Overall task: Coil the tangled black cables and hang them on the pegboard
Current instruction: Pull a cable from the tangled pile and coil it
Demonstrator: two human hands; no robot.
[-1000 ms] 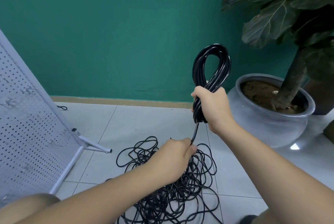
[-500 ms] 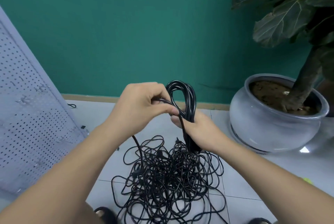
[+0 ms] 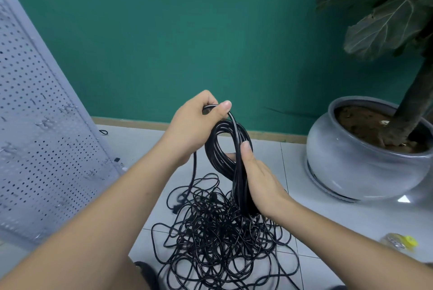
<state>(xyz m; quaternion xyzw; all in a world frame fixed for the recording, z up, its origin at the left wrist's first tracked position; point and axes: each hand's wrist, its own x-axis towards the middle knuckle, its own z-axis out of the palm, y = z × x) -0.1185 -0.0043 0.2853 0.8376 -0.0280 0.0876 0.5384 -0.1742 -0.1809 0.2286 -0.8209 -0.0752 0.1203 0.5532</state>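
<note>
Black cable coil (image 3: 210,156) stands upright just above the floor tangle (image 3: 218,231), its lower end hidden behind the right hand (image 3: 260,182), which grips it with the thumb laid along the strands. The left hand (image 3: 194,125) pinches one strand over its top. Left of the tangle leans the pegboard (image 3: 46,149), only partly visible, and to the right sits a grey pot (image 3: 365,172).

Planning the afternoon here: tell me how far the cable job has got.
Done: several loops form a coil, gripped by the right hand. In hand: the left hand pinches the next strand over the coil's top. Left: a large tangle lies on the floor, and no cable hangs on the visible part of the pegboard.
</note>
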